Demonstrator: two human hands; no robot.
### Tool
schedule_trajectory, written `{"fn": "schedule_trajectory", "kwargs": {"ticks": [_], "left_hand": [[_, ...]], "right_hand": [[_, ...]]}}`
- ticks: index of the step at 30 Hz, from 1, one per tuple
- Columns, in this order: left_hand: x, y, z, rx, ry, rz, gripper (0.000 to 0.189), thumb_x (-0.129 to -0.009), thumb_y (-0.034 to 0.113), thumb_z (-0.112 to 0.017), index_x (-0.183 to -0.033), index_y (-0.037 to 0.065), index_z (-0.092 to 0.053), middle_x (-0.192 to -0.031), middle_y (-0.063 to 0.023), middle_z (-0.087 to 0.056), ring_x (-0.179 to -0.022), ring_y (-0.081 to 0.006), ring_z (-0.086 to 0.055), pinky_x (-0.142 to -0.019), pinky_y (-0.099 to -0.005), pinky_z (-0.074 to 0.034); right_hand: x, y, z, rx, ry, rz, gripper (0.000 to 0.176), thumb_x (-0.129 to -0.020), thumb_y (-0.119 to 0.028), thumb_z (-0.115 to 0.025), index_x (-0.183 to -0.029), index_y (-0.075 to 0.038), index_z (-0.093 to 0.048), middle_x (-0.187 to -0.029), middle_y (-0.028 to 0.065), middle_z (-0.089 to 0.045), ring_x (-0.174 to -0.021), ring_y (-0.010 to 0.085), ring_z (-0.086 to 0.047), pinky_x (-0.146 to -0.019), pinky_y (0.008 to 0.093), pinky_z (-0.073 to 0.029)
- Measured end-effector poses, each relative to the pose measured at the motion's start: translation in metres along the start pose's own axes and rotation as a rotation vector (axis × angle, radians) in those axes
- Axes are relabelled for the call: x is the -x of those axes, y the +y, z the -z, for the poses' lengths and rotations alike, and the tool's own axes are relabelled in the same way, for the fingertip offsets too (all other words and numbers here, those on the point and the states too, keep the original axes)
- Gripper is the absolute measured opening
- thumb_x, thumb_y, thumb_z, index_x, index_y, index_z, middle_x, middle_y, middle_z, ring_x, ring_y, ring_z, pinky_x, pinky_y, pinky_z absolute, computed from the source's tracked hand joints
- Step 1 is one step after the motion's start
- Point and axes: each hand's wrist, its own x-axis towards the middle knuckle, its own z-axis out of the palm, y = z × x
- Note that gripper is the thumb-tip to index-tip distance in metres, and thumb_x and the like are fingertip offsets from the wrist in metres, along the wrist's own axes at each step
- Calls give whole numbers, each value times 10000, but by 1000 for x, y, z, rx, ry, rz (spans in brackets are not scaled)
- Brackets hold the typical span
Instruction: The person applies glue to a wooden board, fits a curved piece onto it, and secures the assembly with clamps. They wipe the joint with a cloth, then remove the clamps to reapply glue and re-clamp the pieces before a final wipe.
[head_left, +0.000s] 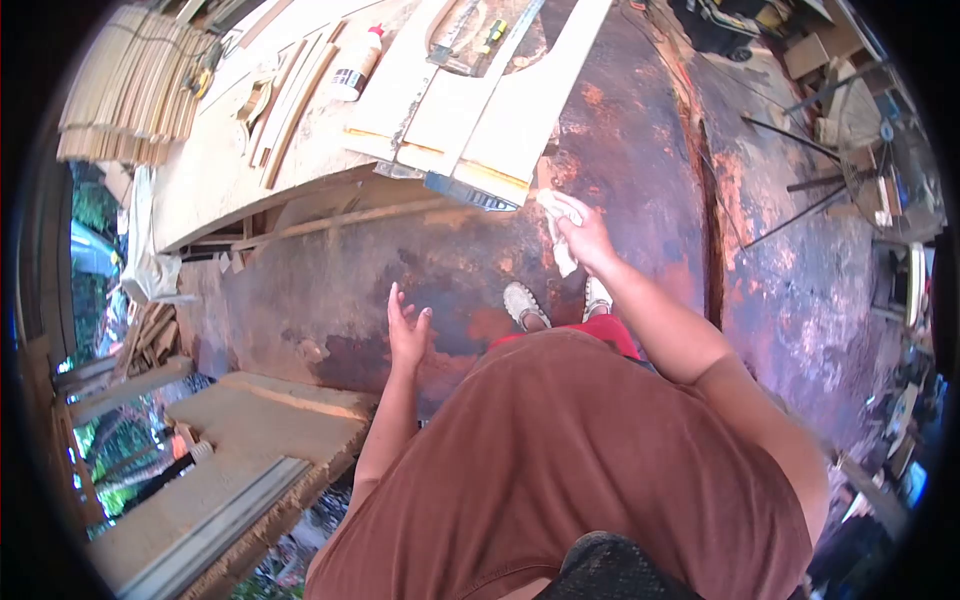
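My right hand [588, 240] is closed on a crumpled white rag [563, 258], just off the near corner of a pale wooden panel [435, 115]. Part of the rag hangs below my fingers. My left hand [407, 330] hovers over the floor with its fingers apart, holding nothing. Bar clamps run across the panel, and a blue clamp end [470, 192] grips its near edge. A curved opening shows in the panel's far part, with a yellow-and-black clamp piece [493, 36] seen there.
On the workbench [215, 190] lie wooden strips [300, 105] and a white bottle with a red cap [358, 65]. Stacked slats [130, 85] stand at the far left. A wooden ledge [250, 430] is at lower left; a large fan [865, 140] stands at right.
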Motion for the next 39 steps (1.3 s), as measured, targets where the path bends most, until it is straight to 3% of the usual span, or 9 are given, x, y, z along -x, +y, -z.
{"fn": "schedule_trajectory", "kwargs": {"ticks": [4,11,17,26,28,32,35,37,39], "left_hand": [[-34,-4,20,11,-76,-23,830,-820,44,-686,-1502,123,-219,-1413,-199,-390,-1127,-285,-543,-905,-387,-506],[-58,-20,39,-17,-141,-48,820,-816,58,-699,-1493,125,-242,-1417,-195,-384,-1142,-284,-539,-931,-385,-490],[-56,-36,40,-11,-178,-65,805,-816,68,-702,-1485,115,-257,-1415,-201,-388,-1155,-298,-536,-970,-399,-464],[-48,-74,55,-60,-163,-37,790,-812,92,-709,-1474,105,-278,-1381,-197,-413,-1126,-298,-544,-958,-396,-468],[-49,-76,54,-68,-165,-43,788,-813,97,-710,-1474,104,-281,-1375,-196,-416,-1118,-296,-547,-953,-396,-470],[-58,-72,49,-50,-169,-44,785,-817,113,-711,-1474,105,-281,-1401,-199,-400,-1150,-305,-541,-961,-401,-469],[-60,-59,47,-60,-183,-39,785,-821,124,-713,-1475,110,-281,-1415,-199,-392,-1172,-315,-535,-971,-400,-465],[-61,-55,43,-79,-203,-20,784,-822,129,-714,-1476,113,-281,-1421,-198,-390,-1182,-319,-531,-977,-400,-463],[-62,-56,40,-113,-229,-18,781,-828,145,-715,-1476,119,-281,-1416,-193,-397,-1179,-321,-535,-985,-398,-460]], "right_hand": [[-17,13,-14,149,99,229,423,-837,-54,-550,-1257,-65,-600,-998,107,-697,-820,109,-622,-747,276,-503],[-22,2,-28,201,125,267,377,-835,-125,-672,-1193,-17,-627,-1009,94,-698,-857,121,-629,-773,278,-498],[-33,10,-38,-142,254,61,258,-831,-97,-698,-1080,-35,-670,-940,46,-682,-837,97,-614,-742,264,-500],[-34,-21,-23,599,228,242,209,-794,-160,-691,-972,-52,-703,-758,75,-681,-687,125,-620,-658,300,-499],[-40,-32,-13,644,-3,205,247,-785,-213,-681,-989,-75,-703,-773,160,-679,-721,262,-668,-716,365,-519],[-53,-31,-13,676,3,145,239,-786,-208,-681,-980,-69,-701,-806,158,-685,-755,256,-670,-735,365,-515],[-56,-24,-8,698,21,243,189,-808,-175,-676,-947,-47,-685,-784,86,-677,-685,146,-623,-659,323,-504],[-59,-37,2,640,-205,252,171,-830,-155,-656,-963,-50,-680,-830,58,-680,-715,132,-617,-669,309,-503],[-51,-60,7,649,-237,180,187,-822,-167,-664,-967,-51,-684,-842,84,-685,-754,167,-629,-717,323,-500]]}}
